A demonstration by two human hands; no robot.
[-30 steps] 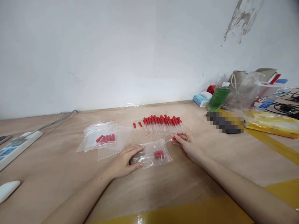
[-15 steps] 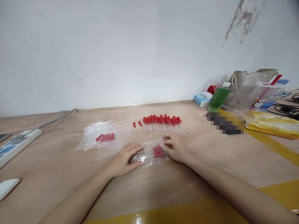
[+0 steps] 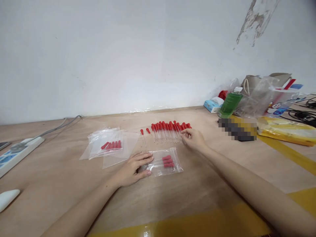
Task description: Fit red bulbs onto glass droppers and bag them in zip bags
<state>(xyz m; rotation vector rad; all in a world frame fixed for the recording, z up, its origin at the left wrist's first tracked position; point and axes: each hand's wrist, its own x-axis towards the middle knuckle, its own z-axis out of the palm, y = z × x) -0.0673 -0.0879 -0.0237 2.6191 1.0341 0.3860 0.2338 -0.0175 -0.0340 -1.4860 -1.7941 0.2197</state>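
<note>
A clear zip bag [image 3: 158,169] lies flat on the table with 3 red-bulbed droppers [image 3: 168,161] inside. Resting on its left end, my left hand [image 3: 135,167] has thumb and fingers spread. Beyond the bag runs a row of droppers with red bulbs and clear thin tubes [image 3: 170,126]. At the right part of that row my right hand [image 3: 194,140] is bent, its fingers curled together among the tubes; what they pinch, if anything, is hidden. Two separate droppers [image 3: 142,132] lie at the row's left.
Flat bags in a stack [image 3: 105,135], one showing several red bulbs, lie at left. A power strip [image 3: 22,153] and a white object [image 3: 8,199] sit farther left. At right stand a green bottle [image 3: 230,103], a tissue pack [image 3: 212,106], a plastic bag [image 3: 256,98] and a yellow packet [image 3: 287,131].
My right hand has let go of the bag's right end and moved up and right to the dropper row. My left hand has stayed on the bag.
</note>
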